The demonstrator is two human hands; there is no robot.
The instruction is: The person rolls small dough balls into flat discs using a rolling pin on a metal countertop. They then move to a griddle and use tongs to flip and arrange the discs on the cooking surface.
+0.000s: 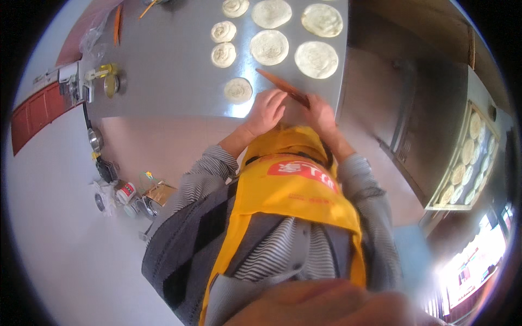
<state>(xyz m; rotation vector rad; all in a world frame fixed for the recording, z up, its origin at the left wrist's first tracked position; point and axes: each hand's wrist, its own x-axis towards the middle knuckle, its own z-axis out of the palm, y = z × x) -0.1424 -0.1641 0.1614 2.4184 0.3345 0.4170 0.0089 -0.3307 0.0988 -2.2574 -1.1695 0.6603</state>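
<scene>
My right hand (321,114) grips the near end of a tapered wooden rolling pin (281,83), which slants over the near right part of a metal-topped table (163,81). Close by on the left is my left hand (266,112), fingers loosely bent and apart, with nothing visible in it. Its fingertips come near the pin; whether they touch is unclear. Just left of the pin lies a small coiled dough round (238,91). Beyond it sit several more small coiled pieces (223,55). Flattened dough discs (269,47) (316,60) lie farther back and to the right.
At the table's left edge stands a metal bowl (110,85) beside a clear plastic bag (93,38). Another wooden stick (118,24) lies at the back left. To my right, a griddle (465,163) holds several flatbreads. Tubs and a cardboard box (161,192) are on the floor at left.
</scene>
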